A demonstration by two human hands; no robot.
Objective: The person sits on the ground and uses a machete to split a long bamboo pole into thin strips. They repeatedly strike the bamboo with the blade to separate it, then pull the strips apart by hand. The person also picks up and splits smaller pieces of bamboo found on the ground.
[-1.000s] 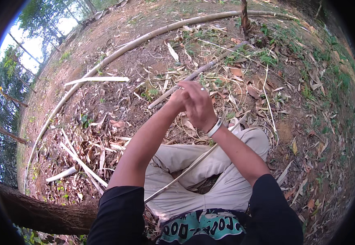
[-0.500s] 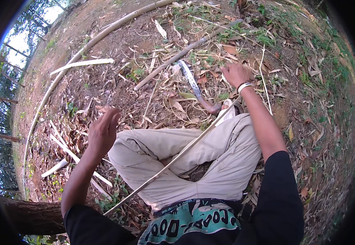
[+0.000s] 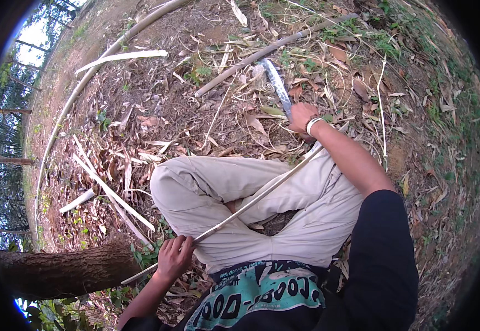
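A long thin wooden strip (image 3: 254, 203) lies slantwise across my crossed legs, from the lower left up to my right foot area. My left hand (image 3: 174, 257) has its fingers closed around the strip near its lower left end. Beyond my legs, my right hand (image 3: 302, 118) is wrapped round the handle of a curved machete (image 3: 276, 83). The machete's pale, worn blade points away from me over the dry leaves, and most of its handle is hidden under my fingers.
A brown pole (image 3: 251, 58) lies on the littered ground past the blade. A longer pole (image 3: 77, 100) curves along the left, with a pale split piece (image 3: 121, 59) across it. Several pale offcuts (image 3: 107, 190) lie left of my knee, near a log (image 3: 69, 270).
My right hand has come down and left from above the ground onto the machete's handle. My left hand has dropped toward my lap and taken hold of the wooden strip.
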